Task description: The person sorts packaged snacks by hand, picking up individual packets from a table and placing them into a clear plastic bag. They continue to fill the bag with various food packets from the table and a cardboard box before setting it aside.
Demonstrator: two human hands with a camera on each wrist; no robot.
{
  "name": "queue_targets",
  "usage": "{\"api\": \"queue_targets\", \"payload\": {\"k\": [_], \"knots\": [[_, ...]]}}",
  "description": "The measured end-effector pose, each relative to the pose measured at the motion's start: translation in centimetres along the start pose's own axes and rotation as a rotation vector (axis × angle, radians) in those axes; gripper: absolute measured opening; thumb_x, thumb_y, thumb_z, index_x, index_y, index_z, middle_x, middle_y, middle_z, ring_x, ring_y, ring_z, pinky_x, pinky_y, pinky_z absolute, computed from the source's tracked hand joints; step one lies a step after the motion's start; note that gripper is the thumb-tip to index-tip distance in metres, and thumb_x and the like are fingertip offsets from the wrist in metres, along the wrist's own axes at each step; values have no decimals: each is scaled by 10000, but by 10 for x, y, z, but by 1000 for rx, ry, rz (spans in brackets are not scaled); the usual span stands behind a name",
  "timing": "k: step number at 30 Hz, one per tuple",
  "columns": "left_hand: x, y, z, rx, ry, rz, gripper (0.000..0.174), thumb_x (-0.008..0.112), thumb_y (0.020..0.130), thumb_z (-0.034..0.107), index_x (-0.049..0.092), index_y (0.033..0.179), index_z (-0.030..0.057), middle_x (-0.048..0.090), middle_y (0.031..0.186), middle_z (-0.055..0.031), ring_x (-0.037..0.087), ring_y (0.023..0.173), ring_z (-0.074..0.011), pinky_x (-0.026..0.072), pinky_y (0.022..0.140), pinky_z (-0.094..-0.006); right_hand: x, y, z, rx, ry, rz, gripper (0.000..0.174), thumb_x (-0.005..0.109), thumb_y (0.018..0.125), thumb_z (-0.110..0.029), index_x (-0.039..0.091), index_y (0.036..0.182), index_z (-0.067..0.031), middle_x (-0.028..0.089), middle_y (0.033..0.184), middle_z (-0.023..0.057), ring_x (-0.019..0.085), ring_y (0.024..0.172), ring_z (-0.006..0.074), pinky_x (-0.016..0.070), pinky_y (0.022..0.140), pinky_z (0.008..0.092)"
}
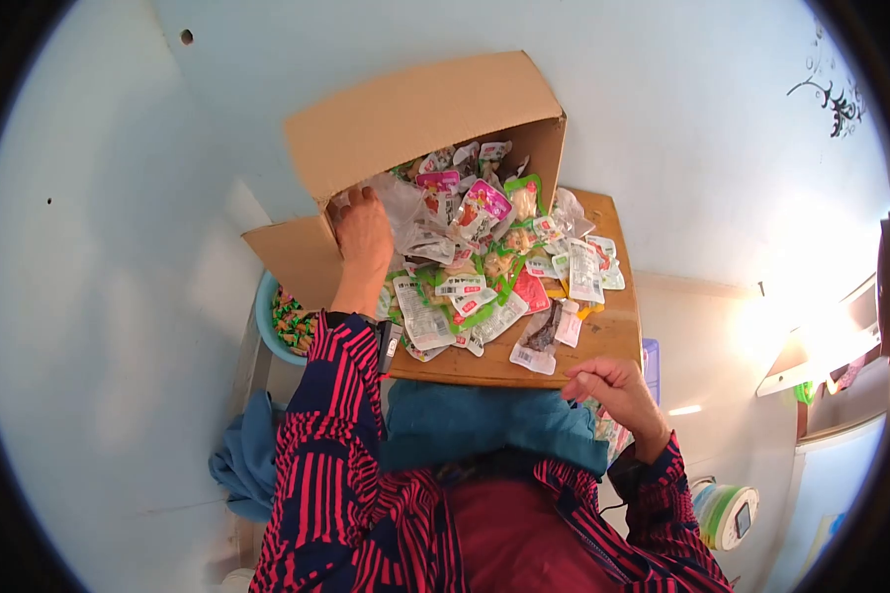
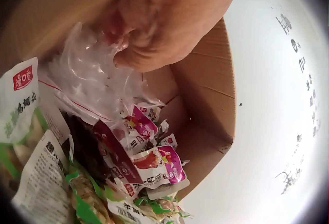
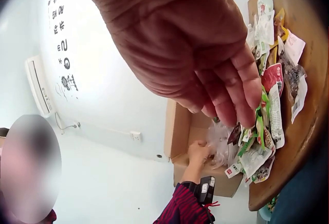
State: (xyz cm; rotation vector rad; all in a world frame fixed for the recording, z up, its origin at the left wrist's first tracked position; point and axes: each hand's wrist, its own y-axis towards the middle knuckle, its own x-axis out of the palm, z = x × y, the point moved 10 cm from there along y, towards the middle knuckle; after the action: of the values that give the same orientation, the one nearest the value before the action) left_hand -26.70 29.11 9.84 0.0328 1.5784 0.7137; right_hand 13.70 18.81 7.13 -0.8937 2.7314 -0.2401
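My left hand (image 1: 365,235) reaches into the left side of a cardboard box (image 1: 425,114) that lies on its side. Its curled fingers grip a clear plastic bag (image 2: 97,75), seen up close in the left wrist view. Small snack packets (image 1: 485,208) spill from the box onto the wooden table (image 1: 455,372), some with pink, green or white printing. My right hand (image 1: 611,387) hovers by the table's front right corner, fingers loosely bent and holding nothing. Nearest to it lies a clear packet with dark contents (image 1: 539,341).
A blue basin (image 1: 267,306) of green-and-brown wrapped pieces stands left of the table, below a box flap (image 1: 292,259). Blue cloth (image 1: 242,455) hangs at the lower left. A striped round container (image 1: 727,514) sits at the lower right. Another person (image 3: 31,167) appears in the right wrist view.
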Motion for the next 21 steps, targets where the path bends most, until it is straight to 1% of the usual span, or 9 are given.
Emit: {"api": "queue_targets", "payload": {"k": [2, 5, 8, 12, 13, 15, 17, 19, 21], "knots": [[2, 4, -7, -45, -8, 38, 198, 657, 835, 66, 593, 1018, 26, 637, 1034, -110, 692, 929, -299, 608, 708, -378, 8, 1, 5, 5, -35, -31, 242, 558, 1011, -137, 681, 1132, 33, 742, 904, 82, 700, 843, 127, 544, 738, 258], [-29, 0, 9, 48, 7, 201, 92, 641, 835, 72, 608, 919, 56, 653, 889, -88, 689, 855, -289, 591, 677, -378, 18, 8, 4, 21, 32, -53, 252, 551, 1020, -151, 674, 1142, 32, 738, 920, 86, 714, 882, 155, 553, 753, 270], [-106, -33, 38, 205, -151, 444, 42, 625, 845, 96, 617, 878, 71, 634, 854, -96, 668, 778, -293, 561, 636, -390, 20, 16, 10, -9, 122, -40, 272, 540, 1030, -168, 653, 1183, 27, 730, 977, 99, 714, 919, 178, 559, 759, 283], [-159, -109, 66, 266, -522, 478, 130, 710, 879, 147, 701, 998, 95, 656, 767, -112, 646, 653, -258, 500, 558, -377, 23, 30, 9, -30, 344, 77, 354, 536, 1037, -204, 568, 1315, 14, 685, 1167, 129, 694, 1017, 203, 561, 783, 300], [-154, -126, 67, 236, -769, 413, 137, 695, 910, 155, 709, 1023, 78, 665, 751, -96, 620, 612, -206, 478, 530, -336, 24, 35, 13, -42, 373, 73, 436, 565, 1024, -240, 511, 1382, 2, 623, 1298, 132, 628, 1173, 226, 533, 904, 365], [-150, -161, 75, 207, -1020, 307, 152, 680, 941, 163, 718, 1048, 61, 674, 736, -79, 594, 571, -153, 455, 501, -295, 28, 47, 8, -162, 424, 155, 456, 576, 1017, -253, 506, 1387, 4, 608, 1322, 127, 582, 1232, 230, 497, 963, 386], [-101, -190, 84, -174, -1765, -218, 213, 629, 1001, 199, 715, 1067, 15, 667, 720, -34, 539, 564, -56, 385, 470, -211, 22, 44, 4, -263, 469, 252, 476, 588, 1010, -265, 501, 1391, 7, 592, 1346, 121, 536, 1292, 235, 461, 1021, 407], [-89, -208, 81, -272, -1775, -364, 226, 599, 1020, 196, 704, 1061, 0, 673, 737, -32, 506, 557, -46, 384, 483, -210, 40, 48, 7, -211, 828, 17, 479, 602, 1001, -276, 515, 1374, 12, 575, 1354, 110, 482, 1327, 218, 414, 1067, 410], [-73, -234, 75, -431, -1754, -519, 257, 557, 1044, 208, 690, 1057, -11, 692, 743, -49, 471, 520, -38, 365, 492, -184, 44, 44, 16, -208, 824, -24, 473, 603, 1001, -280, 520, 1363, 13, 590, 1327, 101, 516, 1280, 205, 425, 1052, 387]]}}
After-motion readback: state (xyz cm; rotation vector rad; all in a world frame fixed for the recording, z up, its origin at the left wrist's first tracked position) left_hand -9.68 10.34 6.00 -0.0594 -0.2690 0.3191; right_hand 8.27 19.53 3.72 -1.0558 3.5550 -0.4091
